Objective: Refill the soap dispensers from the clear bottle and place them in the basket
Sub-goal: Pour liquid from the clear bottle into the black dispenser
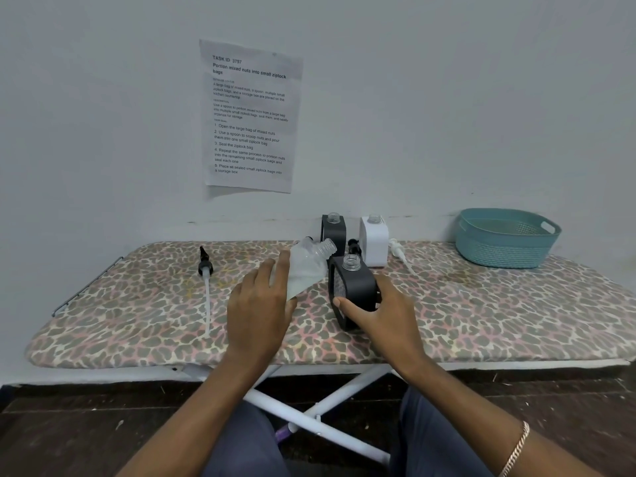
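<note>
Pouring goes well if the left hand (261,304), gripping the clear plastic bottle (306,268), tips it slowly over the black square dispenser (354,287) that the right hand (382,316) holds.

The left hand (261,304) grips the clear bottle (306,266), tilted toward the open black dispenser (352,290) held by the right hand (378,315). A teal basket (506,239) sits at the far right corner of the ironing board (137,321) (a loose pump (205,270) lies near its left end).
</note>
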A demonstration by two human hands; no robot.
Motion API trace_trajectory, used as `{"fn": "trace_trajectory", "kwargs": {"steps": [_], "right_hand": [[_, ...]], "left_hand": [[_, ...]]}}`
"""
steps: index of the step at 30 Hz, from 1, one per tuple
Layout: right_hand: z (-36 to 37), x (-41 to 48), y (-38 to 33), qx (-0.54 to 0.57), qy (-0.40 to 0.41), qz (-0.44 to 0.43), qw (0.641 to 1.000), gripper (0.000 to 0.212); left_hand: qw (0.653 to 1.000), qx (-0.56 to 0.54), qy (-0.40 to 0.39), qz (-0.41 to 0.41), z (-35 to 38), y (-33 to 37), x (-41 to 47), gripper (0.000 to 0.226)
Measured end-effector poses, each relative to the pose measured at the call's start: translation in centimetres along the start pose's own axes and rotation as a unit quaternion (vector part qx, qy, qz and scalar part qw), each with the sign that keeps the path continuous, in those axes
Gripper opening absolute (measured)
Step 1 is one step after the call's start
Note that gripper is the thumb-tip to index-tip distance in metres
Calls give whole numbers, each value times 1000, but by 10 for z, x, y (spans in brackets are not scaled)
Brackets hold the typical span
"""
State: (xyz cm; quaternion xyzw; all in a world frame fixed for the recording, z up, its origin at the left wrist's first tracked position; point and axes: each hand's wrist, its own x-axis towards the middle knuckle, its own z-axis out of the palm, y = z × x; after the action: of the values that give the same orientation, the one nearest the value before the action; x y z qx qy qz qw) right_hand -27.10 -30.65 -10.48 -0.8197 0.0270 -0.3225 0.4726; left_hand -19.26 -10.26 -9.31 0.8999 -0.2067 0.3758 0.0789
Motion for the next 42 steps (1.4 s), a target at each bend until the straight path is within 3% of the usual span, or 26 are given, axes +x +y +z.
{"fn": "trace_trajectory", "kwargs": {"steps": [42], "right_hand": [[3, 2, 4, -30, -28, 15, 999, 43]], "left_hand": [[995, 31, 90, 25, 1, 0, 5, 81]]}}
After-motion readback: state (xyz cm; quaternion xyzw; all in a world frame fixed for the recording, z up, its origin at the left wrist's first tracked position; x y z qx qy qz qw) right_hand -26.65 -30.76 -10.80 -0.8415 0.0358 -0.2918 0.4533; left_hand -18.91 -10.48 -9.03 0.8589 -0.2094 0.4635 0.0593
